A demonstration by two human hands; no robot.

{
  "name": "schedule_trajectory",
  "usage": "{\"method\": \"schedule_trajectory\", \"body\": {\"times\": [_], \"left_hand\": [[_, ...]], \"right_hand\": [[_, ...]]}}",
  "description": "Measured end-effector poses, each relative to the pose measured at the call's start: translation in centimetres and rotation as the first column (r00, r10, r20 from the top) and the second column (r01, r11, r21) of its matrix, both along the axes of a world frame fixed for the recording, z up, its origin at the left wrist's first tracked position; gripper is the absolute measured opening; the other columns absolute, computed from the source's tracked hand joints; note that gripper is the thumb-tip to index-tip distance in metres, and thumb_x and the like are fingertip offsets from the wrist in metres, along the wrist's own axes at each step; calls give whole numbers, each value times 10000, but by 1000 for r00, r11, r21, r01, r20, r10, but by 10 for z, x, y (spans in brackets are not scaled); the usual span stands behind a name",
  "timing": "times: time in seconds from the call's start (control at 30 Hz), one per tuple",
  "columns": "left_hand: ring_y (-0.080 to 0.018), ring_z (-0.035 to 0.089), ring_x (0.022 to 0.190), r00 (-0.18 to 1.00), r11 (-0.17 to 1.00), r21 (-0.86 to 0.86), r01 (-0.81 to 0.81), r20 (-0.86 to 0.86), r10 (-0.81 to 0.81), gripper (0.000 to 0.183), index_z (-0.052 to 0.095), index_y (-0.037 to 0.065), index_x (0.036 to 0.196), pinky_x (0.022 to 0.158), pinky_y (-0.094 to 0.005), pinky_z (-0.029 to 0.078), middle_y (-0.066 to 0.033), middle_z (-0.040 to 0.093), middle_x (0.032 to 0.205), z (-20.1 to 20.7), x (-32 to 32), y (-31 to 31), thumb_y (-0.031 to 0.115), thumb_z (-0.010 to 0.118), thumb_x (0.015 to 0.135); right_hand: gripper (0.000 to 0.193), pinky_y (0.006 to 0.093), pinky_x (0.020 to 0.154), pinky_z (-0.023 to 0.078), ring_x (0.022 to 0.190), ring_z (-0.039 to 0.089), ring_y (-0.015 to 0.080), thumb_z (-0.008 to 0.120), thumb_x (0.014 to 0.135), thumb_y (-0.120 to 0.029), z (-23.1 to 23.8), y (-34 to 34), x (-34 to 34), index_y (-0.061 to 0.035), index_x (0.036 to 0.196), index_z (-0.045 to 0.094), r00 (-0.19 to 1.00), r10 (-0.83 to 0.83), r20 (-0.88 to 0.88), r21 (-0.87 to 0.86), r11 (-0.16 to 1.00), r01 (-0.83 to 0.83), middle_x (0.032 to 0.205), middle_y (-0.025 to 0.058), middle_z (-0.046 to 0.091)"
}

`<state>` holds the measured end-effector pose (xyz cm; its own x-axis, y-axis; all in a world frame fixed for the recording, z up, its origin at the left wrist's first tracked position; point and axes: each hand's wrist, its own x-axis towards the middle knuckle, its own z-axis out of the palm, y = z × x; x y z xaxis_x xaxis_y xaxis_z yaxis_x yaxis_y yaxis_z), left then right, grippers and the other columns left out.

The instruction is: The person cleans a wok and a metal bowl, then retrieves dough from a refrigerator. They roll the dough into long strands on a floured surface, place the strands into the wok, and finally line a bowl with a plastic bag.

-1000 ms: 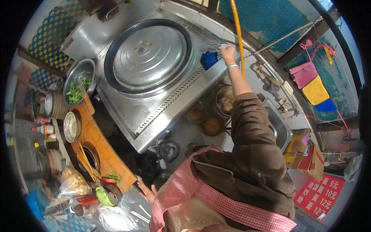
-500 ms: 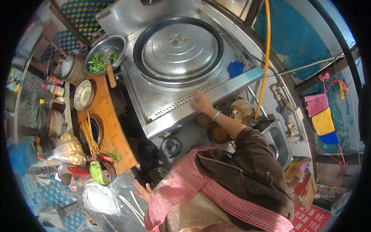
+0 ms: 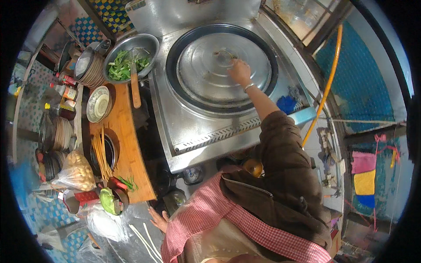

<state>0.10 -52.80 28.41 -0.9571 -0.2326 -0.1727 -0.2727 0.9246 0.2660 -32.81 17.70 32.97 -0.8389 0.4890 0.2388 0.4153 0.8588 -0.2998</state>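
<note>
A big round steel lid (image 3: 206, 74) covers a wide pot sunk into the steel stove top (image 3: 175, 127). My right hand (image 3: 240, 72) is stretched out over the lid, its fingertips at the thin wire handle (image 3: 224, 54) in the lid's middle. Whether the fingers grip the handle is not clear. My left hand (image 3: 158, 219) hangs low beside my checked apron, fingers apart, holding nothing, just above a clear plastic sheet (image 3: 109, 223).
A steel bowl of green leaves (image 3: 129, 55) with a wooden-handled tool stands left of the stove. An orange wooden board (image 3: 125, 144) carries chopsticks and small bowls. Stacked plates and bottles sit further left. A blue cloth (image 3: 287, 104) and an orange hose (image 3: 324, 92) lie to the right.
My right hand went from the blue cloth at the stove's right side, past the stove's front edge, up to the handle at the lid's middle. The view swung toward the stove.
</note>
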Motion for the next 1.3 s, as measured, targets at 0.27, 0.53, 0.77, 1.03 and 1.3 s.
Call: {"method": "schedule_trajectory", "body": {"times": [0.27,0.53,0.77,1.03,1.3], "left_hand": [[-349,318,1527,997,997,-44,66,-39,-68,682,300,103,1623,1228,-589,195,-166,314,1667,8,-45,74,391,519,1044],[-376,347,1505,997,999,26,26,-69,-24,634,356,87,1594,1210,-593,247,-177,308,1667,5,-47,99,373,521,1053],[-373,336,1509,992,993,66,102,-76,-97,607,345,81,1596,1207,-564,259,-183,319,1659,24,-77,118,290,525,1055],[-328,330,1520,991,985,126,114,-87,-104,586,350,83,1590,1244,-513,216,-155,316,1667,23,-87,135,290,506,1065],[-337,360,1502,981,958,215,192,-35,-189,581,361,71,1582,1233,-529,234,-152,297,1676,7,-120,156,272,517,1060]], "right_hand": [[602,465,1010,483,1210,627,350,820,778,-377,-5,72,-103,-195,1326,651,972,72,226,149,983,-107,1249,113,700],[518,466,949,549,1084,720,304,834,793,-363,-2,83,-149,-153,1233,658,856,249,454,-190,965,-181,1148,153,746],[600,491,897,573,1098,707,318,916,700,-367,25,80,-135,-169,1206,664,893,64,446,209,962,-174,1162,84,736],[315,454,833,598,1067,730,322,842,769,-249,135,152,-103,-136,1046,742,917,-92,389,439,893,-96,1103,116,766],[391,511,859,566,1083,689,374,779,819,-282,190,237,-59,-155,1157,630,930,-120,347,545,833,-95,1155,120,730]]}}
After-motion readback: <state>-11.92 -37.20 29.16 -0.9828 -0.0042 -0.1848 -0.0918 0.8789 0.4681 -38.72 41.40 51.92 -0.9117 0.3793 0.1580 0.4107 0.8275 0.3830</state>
